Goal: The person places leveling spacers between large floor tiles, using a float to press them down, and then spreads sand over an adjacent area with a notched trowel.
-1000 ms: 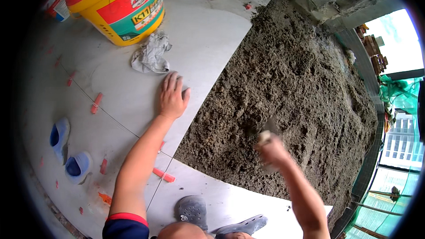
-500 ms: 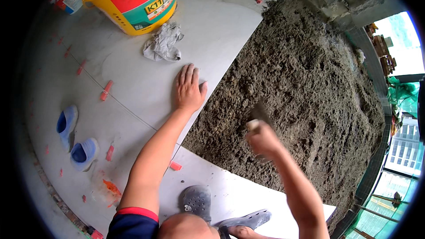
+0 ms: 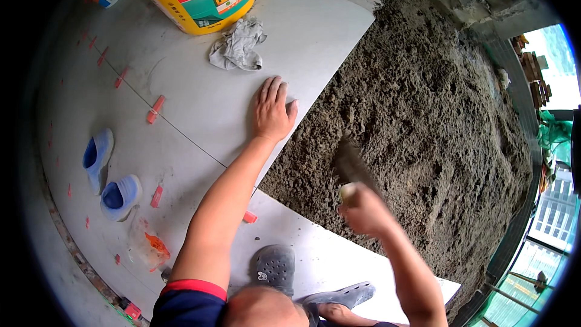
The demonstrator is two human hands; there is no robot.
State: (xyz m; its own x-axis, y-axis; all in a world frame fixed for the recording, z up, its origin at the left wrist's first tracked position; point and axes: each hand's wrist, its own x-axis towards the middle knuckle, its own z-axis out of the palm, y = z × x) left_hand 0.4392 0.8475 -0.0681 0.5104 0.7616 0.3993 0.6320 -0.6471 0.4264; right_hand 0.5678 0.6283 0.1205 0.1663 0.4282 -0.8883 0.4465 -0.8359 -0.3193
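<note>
Rests left hand (image 3: 273,115) flat, clenches right hand (image 3: 364,209)

Sets left fingers (image 3: 265,91) close together just below the grey cloth (image 3: 238,44), tips toward it, thumb (image 3: 292,109) spread to the right. Stretches left arm (image 3: 221,209) nearly straight, slanting away below the cloth. Slants right forearm (image 3: 407,255) upward from well below and right of the cloth, ending in a tightly curled, slightly blurred grip.

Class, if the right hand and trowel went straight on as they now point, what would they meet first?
Most likely the rough grey mortar bed beyond the blurred trowel blade; contact depth is unclear.
</note>
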